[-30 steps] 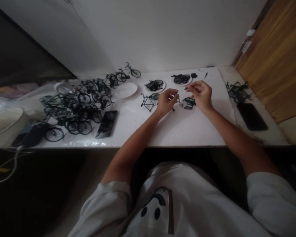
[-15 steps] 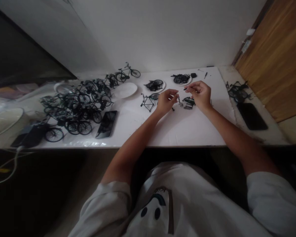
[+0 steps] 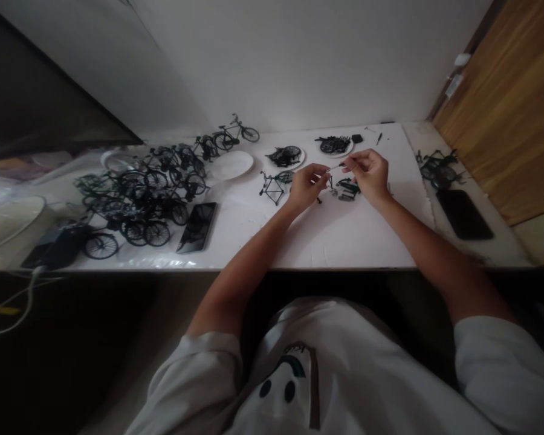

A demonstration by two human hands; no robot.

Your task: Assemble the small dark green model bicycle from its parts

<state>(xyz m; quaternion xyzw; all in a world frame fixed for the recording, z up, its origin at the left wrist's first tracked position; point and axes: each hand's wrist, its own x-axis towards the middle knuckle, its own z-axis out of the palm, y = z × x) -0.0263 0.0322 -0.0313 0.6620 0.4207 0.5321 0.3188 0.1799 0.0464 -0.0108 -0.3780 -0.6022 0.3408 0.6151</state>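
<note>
Over the white board, my left hand (image 3: 306, 186) and my right hand (image 3: 370, 174) face each other with a thin metal rod (image 3: 335, 167) between them. The rod has a dark end, like a small screwdriver. My right fingertips pinch that dark end, while the left thumb and fingers close around the other; whether they hold a further small part is hidden. Just left of my left hand stands a small model bicycle frame (image 3: 272, 187). Below the hands lie dark green bicycle parts (image 3: 347, 188), partly covered by my fingers.
Many assembled model bicycles (image 3: 136, 193) crowd the left side, near a phone (image 3: 196, 227) and an empty white plate (image 3: 232, 165). Wheels (image 3: 286, 155) and black parts (image 3: 334, 144) fill two plates behind. At right are another phone (image 3: 464, 214) and more bicycle parts (image 3: 439, 169).
Both hands keep nearly the same place and grip on the rod. The whole view has shifted very slightly.
</note>
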